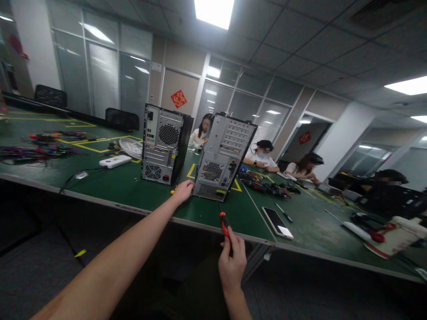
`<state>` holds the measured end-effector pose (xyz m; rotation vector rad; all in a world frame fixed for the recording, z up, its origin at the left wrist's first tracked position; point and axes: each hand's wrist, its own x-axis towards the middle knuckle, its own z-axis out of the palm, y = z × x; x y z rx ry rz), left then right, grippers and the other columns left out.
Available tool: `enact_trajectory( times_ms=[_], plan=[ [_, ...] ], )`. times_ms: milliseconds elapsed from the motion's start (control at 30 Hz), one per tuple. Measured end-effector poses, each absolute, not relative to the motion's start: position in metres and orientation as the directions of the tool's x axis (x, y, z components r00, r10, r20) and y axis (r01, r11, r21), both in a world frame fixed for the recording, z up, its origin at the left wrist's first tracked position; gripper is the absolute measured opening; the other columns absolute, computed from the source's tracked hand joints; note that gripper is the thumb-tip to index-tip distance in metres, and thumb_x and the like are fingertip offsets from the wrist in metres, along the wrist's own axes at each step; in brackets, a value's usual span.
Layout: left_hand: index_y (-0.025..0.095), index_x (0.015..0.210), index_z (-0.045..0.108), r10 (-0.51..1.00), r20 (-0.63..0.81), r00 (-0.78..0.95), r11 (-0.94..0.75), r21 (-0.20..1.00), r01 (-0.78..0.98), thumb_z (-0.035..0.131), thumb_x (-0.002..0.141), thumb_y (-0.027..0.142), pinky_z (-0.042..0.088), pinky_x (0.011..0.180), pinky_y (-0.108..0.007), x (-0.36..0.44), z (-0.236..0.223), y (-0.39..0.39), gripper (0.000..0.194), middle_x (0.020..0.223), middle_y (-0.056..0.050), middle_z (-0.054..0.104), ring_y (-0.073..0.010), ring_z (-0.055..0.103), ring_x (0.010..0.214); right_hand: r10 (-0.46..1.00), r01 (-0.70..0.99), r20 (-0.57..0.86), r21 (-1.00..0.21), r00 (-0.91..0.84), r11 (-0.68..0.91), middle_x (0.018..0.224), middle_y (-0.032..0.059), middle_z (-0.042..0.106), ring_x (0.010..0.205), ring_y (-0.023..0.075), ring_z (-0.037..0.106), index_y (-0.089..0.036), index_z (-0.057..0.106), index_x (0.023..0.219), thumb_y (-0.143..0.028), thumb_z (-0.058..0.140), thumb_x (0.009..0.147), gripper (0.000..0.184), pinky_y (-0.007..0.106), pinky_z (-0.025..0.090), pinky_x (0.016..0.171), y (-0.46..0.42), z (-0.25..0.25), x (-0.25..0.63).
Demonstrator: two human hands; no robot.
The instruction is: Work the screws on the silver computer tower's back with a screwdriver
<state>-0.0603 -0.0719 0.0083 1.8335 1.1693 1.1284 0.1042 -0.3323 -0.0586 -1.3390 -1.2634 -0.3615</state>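
Note:
Two computer towers stand upright on the green table, their metal back panels facing me. My left hand (183, 192) is at the lower left edge of the right computer tower (213, 153), fingers bent together against it. In my right hand (233, 258) is a red and black screwdriver (224, 223), gripped by its handle. Its thin shaft points up toward the tower's bottom edge; whether the tip touches is too small to tell. The left computer tower (158, 146) stands just beyond my left hand. A small yellow item (172, 192) shows beside that wrist, partly hidden.
On the green table (233, 218) lie a phone (277, 222), a pen (284, 213), a white power strip (115, 162) and a white basket (130, 146). Cable bundles (36, 149) lie left, more black cables (267, 184) right. Several people sit across the table.

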Motion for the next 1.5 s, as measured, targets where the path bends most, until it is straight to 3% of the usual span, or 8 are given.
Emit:
enact_trajectory(
  times_ms=[200,467,733,867,967,1200,1433,1500],
  plan=[
    [0.020,0.095,0.074,0.927,0.309,0.213,-0.366,0.869,0.333,0.047,0.092,0.026,0.051,0.081,-0.028,-0.059,0.006,-0.069,0.028,0.095,-0.006,0.077,-0.0204,0.070,0.090,0.464,0.740,0.710,-0.654,0.530,0.156,0.074,0.0056,0.072,0.058,0.0163,0.064,-0.014,0.075,0.103,-0.056,0.066,0.095,0.044,0.025,0.052,0.059,-0.333,-0.060,0.103],
    [0.020,0.096,0.074,0.929,0.298,0.218,-0.358,0.874,0.328,0.048,0.093,0.027,0.051,0.080,-0.029,-0.060,0.007,-0.071,0.027,0.096,-0.006,0.077,-0.0203,0.070,0.090,0.444,0.826,0.815,-0.510,0.373,0.240,0.102,0.0114,0.069,0.090,0.0201,0.069,-0.019,0.072,0.130,-0.039,0.052,0.105,0.038,0.030,0.056,0.079,-0.334,-0.056,0.105],
    [0.020,0.096,0.073,0.927,0.302,0.224,-0.363,0.875,0.320,0.048,0.093,0.029,0.051,0.078,-0.028,-0.060,0.005,-0.069,0.027,0.095,-0.006,0.077,-0.0204,0.070,0.091,0.470,0.746,0.708,-0.650,0.527,0.144,0.072,0.0039,0.068,0.057,0.0153,0.058,-0.013,0.075,0.106,-0.058,0.066,0.094,0.047,0.026,0.049,0.057,-0.333,-0.057,0.105],
    [0.021,0.097,0.074,0.927,0.301,0.222,-0.360,0.879,0.313,0.048,0.093,0.030,0.051,0.079,-0.028,-0.060,0.003,-0.068,0.028,0.095,-0.006,0.077,-0.0206,0.070,0.092,0.401,0.834,0.829,-0.503,0.390,0.228,0.100,0.0107,0.068,0.085,0.0198,0.066,-0.017,0.073,0.125,-0.042,0.057,0.102,0.037,0.031,0.055,0.076,-0.334,-0.053,0.105],
    [0.021,0.095,0.074,0.927,0.309,0.211,-0.365,0.870,0.330,0.048,0.092,0.029,0.051,0.081,-0.029,-0.060,0.005,-0.068,0.027,0.093,-0.005,0.077,-0.0206,0.070,0.090,0.370,0.862,0.863,-0.447,0.345,0.238,0.108,0.0118,0.064,0.096,0.0208,0.066,-0.021,0.073,0.127,-0.034,0.052,0.104,0.034,0.031,0.055,0.080,-0.334,-0.051,0.104],
    [0.021,0.094,0.073,0.929,0.305,0.211,-0.361,0.872,0.330,0.047,0.091,0.029,0.051,0.081,-0.029,-0.059,0.006,-0.070,0.027,0.093,-0.005,0.076,-0.0205,0.069,0.089,0.423,0.802,0.777,-0.573,0.465,0.171,0.070,0.0001,0.058,0.056,0.0136,0.050,-0.013,0.075,0.104,-0.050,0.067,0.096,0.039,0.026,0.046,0.058,-0.333,-0.053,0.103],
    [0.021,0.095,0.073,0.930,0.298,0.214,-0.356,0.876,0.325,0.047,0.092,0.030,0.052,0.082,-0.029,-0.060,0.004,-0.068,0.027,0.094,-0.006,0.076,-0.0209,0.070,0.091,0.373,0.861,0.851,-0.464,0.369,0.207,0.103,0.0100,0.063,0.092,0.0203,0.066,-0.020,0.072,0.129,-0.036,0.052,0.104,0.036,0.031,0.053,0.080,-0.334,-0.050,0.104],
    [0.021,0.095,0.073,0.928,0.302,0.218,-0.361,0.874,0.326,0.047,0.092,0.030,0.052,0.082,-0.029,-0.060,0.004,-0.068,0.027,0.094,-0.006,0.076,-0.0209,0.069,0.091,0.380,0.857,0.846,-0.472,0.375,0.206,0.101,0.0097,0.063,0.088,0.0197,0.065,-0.019,0.072,0.129,-0.037,0.052,0.104,0.036,0.030,0.053,0.076,-0.333,-0.052,0.105]
  ],
)
